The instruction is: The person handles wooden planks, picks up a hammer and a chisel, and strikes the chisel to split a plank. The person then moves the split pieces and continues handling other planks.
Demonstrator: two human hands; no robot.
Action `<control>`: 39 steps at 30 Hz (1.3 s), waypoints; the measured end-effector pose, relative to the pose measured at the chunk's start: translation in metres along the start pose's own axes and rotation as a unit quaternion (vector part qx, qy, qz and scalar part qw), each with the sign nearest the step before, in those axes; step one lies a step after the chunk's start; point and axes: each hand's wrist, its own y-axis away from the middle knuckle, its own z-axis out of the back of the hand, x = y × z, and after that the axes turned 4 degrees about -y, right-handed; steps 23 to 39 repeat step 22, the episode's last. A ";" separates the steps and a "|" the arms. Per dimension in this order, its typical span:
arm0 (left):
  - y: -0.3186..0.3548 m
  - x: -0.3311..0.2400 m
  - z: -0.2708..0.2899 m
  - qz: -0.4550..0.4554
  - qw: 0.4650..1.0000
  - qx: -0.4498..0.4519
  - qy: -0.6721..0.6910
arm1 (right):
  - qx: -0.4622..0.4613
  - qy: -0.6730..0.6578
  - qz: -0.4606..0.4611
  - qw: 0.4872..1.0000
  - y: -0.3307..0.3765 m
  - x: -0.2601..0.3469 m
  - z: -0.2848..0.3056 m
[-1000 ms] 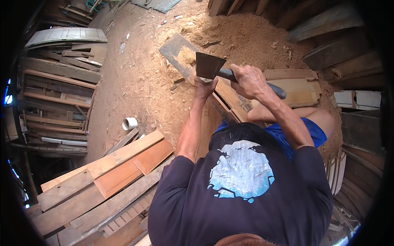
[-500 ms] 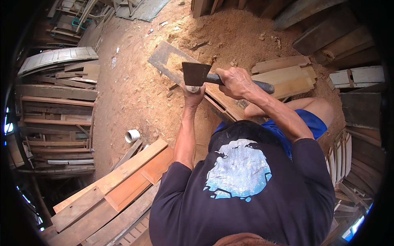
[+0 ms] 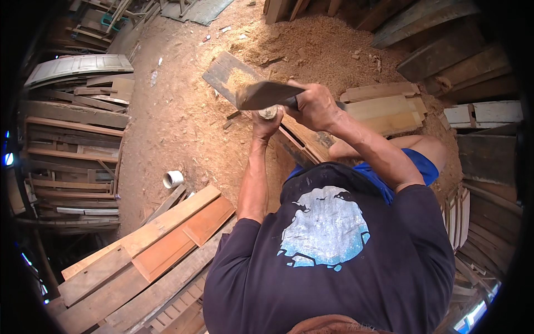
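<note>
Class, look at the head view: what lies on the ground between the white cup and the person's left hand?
Only bare sawdust-covered ground lies between the white cup and the left hand.

What I cannot make out

The handle of the cleaver [image 3: 267,94] is hidden inside my right hand [image 3: 317,106]. My left hand [image 3: 266,123] covers nearly all of the wooden piece [image 3: 269,112] it grips; only the round end shows. My forearm hides part of the plank [image 3: 300,142] underneath. The board stacks [image 3: 72,133] at the rim are bent and dark.
</note>
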 end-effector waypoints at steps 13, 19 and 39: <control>-0.025 -0.019 -0.004 -0.059 0.993 -0.077 0.065 | -0.086 -0.146 -0.095 0.981 -0.008 0.036 0.059; -0.052 -0.017 -0.007 -0.006 0.999 -0.012 0.032 | -0.177 -0.244 -0.130 0.945 0.009 0.038 0.088; -0.058 -0.010 -0.009 0.017 1.000 0.008 0.007 | -0.201 -0.279 -0.166 0.924 0.013 0.043 0.098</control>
